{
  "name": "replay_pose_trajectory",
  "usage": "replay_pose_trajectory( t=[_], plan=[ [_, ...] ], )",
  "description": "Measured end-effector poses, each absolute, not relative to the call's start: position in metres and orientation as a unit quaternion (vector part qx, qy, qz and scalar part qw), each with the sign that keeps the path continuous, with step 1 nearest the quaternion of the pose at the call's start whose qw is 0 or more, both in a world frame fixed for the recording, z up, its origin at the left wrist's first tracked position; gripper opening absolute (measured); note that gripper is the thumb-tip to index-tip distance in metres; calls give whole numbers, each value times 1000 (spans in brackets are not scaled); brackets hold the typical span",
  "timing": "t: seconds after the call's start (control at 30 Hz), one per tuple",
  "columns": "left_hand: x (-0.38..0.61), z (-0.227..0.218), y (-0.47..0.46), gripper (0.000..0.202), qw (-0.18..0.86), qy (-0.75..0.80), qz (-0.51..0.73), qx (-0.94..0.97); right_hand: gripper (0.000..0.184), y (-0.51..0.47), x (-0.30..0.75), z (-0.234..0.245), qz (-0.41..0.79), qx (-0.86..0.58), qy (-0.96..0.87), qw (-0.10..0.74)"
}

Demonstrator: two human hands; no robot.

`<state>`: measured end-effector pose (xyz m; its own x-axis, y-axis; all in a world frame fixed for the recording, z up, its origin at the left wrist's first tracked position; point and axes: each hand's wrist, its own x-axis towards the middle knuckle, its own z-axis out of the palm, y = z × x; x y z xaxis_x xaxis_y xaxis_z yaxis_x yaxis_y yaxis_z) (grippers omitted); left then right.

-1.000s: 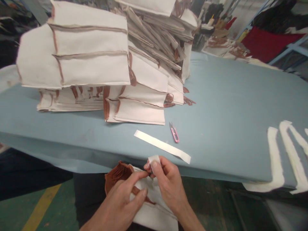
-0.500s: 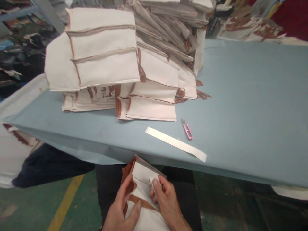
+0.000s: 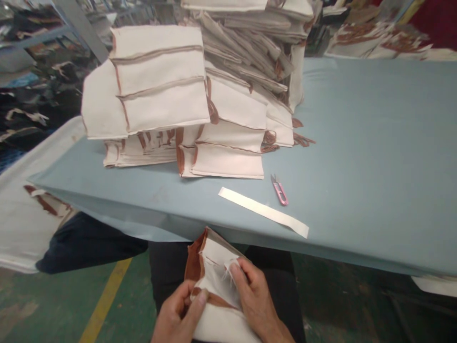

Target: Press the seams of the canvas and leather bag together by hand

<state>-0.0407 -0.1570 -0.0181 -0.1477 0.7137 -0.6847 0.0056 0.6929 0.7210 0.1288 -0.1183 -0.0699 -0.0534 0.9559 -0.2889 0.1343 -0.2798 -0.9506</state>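
Note:
On my lap lies a cream fabric piece [image 3: 223,326] with brown trim, sewn in folded sections like those stacked on the table. My left hand [image 3: 183,309] pinches its brown-bound edge between thumb and fingers. Over the fabric's right side, my right hand [image 3: 255,297] is closed with thumb against forefinger, gripping a small white scrap [image 3: 230,267] with frayed threads hanging from it. Beyond my hands, a cream strip [image 3: 264,210] rests slantwise near the table's front edge. Pink thread snips [image 3: 279,190] lie just behind the strip.
Stacks of cream sewn pieces [image 3: 164,107] with brown trim and ties fill the table's left and middle. Behind them rises a taller pile of greyish pieces [image 3: 246,43]. The blue-grey table cover [image 3: 374,166] hangs over the front edge above my lap.
My left hand has moved from a spread hold to a pinch on the brown edge. The scrap in my right hand now shows loose threads. The view has shifted slightly.

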Motion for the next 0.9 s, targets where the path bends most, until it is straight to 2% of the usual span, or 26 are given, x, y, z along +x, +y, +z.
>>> replay_pose_trajectory(
  t=[0.17, 0.27, 0.4, 0.63, 0.9],
  plan=[
    [-23, 1, -113, 54, 572, 661, 324, 362, 40, -100, 158, -22, 514, -580, -511, 371],
    [-20, 4, -92, 55, 609, 615, 335, 373, 35, -98, 172, 20, 498, -607, -483, 387],
    [-21, 10, -77, 58, 650, 558, 353, 377, 35, -104, 167, 53, 544, -615, -433, 373],
    [-25, 28, -78, 51, 623, 517, 396, 434, 33, -96, 137, 63, 550, -608, -443, 361],
    [-30, 21, -88, 49, 534, 559, 408, 487, 31, -92, 116, 62, 511, -625, -505, 306]
  ],
)
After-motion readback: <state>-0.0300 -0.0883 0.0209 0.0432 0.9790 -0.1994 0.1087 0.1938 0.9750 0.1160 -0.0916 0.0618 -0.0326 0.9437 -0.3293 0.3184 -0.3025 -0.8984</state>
